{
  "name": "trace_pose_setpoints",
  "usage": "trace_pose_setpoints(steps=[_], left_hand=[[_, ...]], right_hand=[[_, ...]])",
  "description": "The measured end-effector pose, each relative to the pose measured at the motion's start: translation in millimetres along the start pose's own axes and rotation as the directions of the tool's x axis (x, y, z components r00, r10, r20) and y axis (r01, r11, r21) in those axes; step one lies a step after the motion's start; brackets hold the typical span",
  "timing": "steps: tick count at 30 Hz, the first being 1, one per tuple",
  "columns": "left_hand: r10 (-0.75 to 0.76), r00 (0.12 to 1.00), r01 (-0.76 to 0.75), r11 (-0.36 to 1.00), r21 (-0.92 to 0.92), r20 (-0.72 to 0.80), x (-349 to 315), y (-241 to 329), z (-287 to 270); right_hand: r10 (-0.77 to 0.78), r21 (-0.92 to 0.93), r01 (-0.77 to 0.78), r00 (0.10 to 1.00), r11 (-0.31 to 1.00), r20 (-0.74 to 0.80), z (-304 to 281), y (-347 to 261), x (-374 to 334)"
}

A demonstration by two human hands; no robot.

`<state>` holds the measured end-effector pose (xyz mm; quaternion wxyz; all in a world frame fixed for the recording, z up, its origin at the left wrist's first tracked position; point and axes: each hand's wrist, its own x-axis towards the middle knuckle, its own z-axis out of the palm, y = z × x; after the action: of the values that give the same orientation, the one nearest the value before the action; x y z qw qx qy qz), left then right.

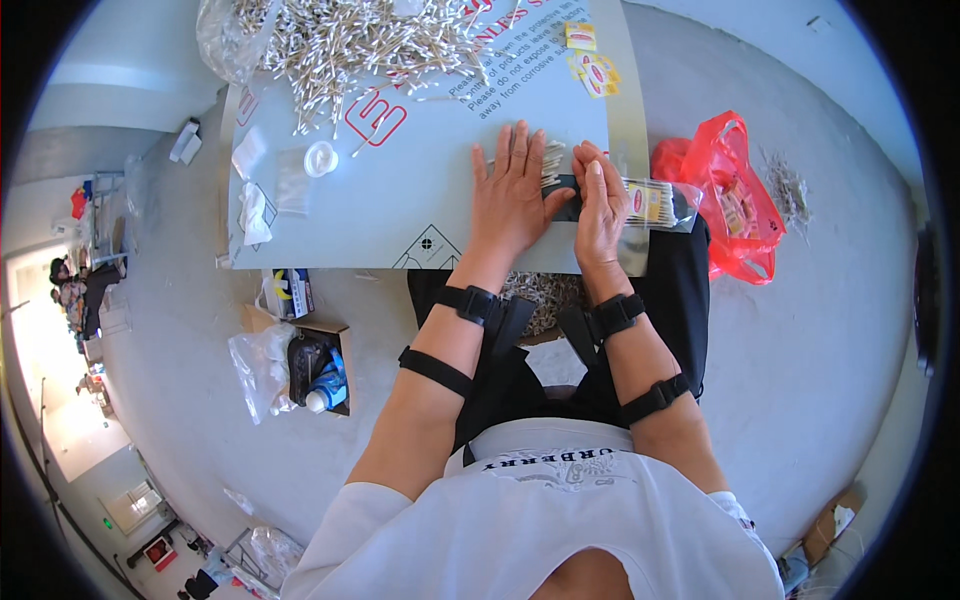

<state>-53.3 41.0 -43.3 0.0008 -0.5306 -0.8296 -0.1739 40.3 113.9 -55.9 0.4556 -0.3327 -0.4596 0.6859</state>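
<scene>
A small bunch of cotton swabs (pixel 551 163) lies on the grey-blue sheet-covered table (pixel 400 200), between my two hands. My left hand (pixel 508 200) rests palm down with its fingers stretched out, just left of the bunch. On the other side, my right hand (pixel 600 208) stands on its edge, fingers extended and slightly cupped, thumb alongside them. Beside it a clear packet of swabs (pixel 652 203) with a yellow label reaches past the table's right edge. A dark patch under the bunch is mostly covered by my hands.
Loose swabs (pixel 360 55) form a big heap at the far left, beside a clear bag (pixel 232 40). A round white tub (pixel 320 159) and yellow cards (pixel 596 74) lie on the table. Right of it hangs a red plastic bag (pixel 745 215); a cardboard box (pixel 338 370) stands on the floor.
</scene>
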Motion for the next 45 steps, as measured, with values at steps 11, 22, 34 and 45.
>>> trace_pose_setpoints(steps=[11, 22, 34, 45], left_hand=[[-0.387, 0.880, 0.076, 0.686, -0.724, -0.274, 12, -11, 12], [-0.283, 0.934, 0.032, 0.676, -0.737, -0.220, 5, -6, 13], [-0.087, 0.996, 0.088, 0.996, 0.016, -0.007, 2, 8, 10], [-0.091, 0.993, 0.088, 0.995, -0.041, -0.080, -11, 8, 11]], right_hand=[[-0.098, -0.148, 0.123, 0.981, 0.981, 0.168, 13, 12, 48], [0.168, 0.153, -0.188, 0.976, 0.970, 0.136, 0, -2, 23], [0.218, 0.216, -0.221, 0.975, 0.951, 0.041, -4, -8, 12], [0.094, 0.025, -0.098, 0.984, 0.995, 0.151, -5, -15, 22]])
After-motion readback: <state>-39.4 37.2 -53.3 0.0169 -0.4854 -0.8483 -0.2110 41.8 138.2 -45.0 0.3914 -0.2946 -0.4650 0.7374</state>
